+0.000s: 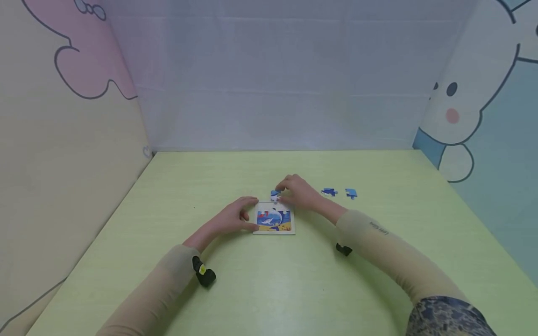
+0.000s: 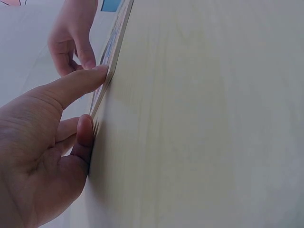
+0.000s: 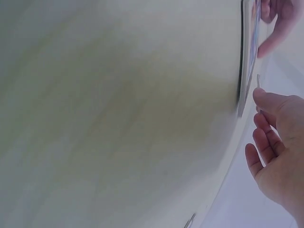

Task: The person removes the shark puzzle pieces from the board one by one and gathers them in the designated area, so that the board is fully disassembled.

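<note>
Pinched between the fingertips of the right hand (image 1: 299,191) is a small blue puzzle piece (image 1: 275,193). It sits just above the top edge of the puzzle board (image 1: 274,219), near the middle of the head picture. In the right wrist picture the piece shows only as a thin edge at the fingertip, so I cannot tell if it is in its spot yet.

Beside it, the left hand (image 1: 235,218) holds the board steady — its thumb and one finger are curled against the left edge, and the other fingers are tucked in. The left wrist picture shows this close up, with the thumb (image 2: 71,88) pressing on the thin side of the board.

Most of the puzzle looks filled in. You can see blue water, a white animal and some yellow sand at the bottom. The top row looks not full yet — that is where the held piece hovers.

Two more loose pieces (image 1: 338,192) lie on the green table (image 1: 269,289), to the right of the hands. So a few pieces seem left to put in.

Soft walls with cartoon drawings stand around the table, pink at the upper left and a white animal at the right.
</note>
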Tool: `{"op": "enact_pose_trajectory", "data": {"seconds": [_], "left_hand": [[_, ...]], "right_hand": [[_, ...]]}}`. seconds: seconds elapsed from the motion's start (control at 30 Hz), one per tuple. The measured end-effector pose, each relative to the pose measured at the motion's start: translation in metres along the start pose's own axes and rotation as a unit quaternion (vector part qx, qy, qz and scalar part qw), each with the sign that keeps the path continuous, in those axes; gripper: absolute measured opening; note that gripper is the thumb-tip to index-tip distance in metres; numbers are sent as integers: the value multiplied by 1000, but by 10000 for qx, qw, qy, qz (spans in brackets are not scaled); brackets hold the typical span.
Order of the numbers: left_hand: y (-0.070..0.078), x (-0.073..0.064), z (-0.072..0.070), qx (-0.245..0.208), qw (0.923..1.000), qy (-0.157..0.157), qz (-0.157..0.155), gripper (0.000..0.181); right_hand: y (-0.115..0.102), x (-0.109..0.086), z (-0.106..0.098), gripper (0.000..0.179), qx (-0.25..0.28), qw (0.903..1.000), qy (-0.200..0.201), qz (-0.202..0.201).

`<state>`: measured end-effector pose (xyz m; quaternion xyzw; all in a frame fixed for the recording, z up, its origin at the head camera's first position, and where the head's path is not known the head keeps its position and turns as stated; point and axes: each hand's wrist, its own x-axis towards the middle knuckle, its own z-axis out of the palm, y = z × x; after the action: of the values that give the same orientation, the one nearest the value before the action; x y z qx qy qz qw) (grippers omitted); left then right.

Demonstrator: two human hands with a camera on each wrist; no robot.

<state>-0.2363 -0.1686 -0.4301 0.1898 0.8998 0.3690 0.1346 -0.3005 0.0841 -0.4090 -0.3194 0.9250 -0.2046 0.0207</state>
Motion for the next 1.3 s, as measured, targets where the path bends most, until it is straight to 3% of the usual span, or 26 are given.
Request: {"op": "enact_pose_trajectory", "data": {"seconds": [0.5,0.73,1.3], "left_hand": [[-1,-1,0,18,10000,18,-17,83],[0,-2,0,-58,10000,24,-17,83],[1,-1,1,-62,10000,21,5,83]], "right_hand": [[48,-10,-19,32,156,9986,436,244],[63,-17,-22,31,176,9983,526,165],[90,-34,-34,33,470,9984,19,306]]}}
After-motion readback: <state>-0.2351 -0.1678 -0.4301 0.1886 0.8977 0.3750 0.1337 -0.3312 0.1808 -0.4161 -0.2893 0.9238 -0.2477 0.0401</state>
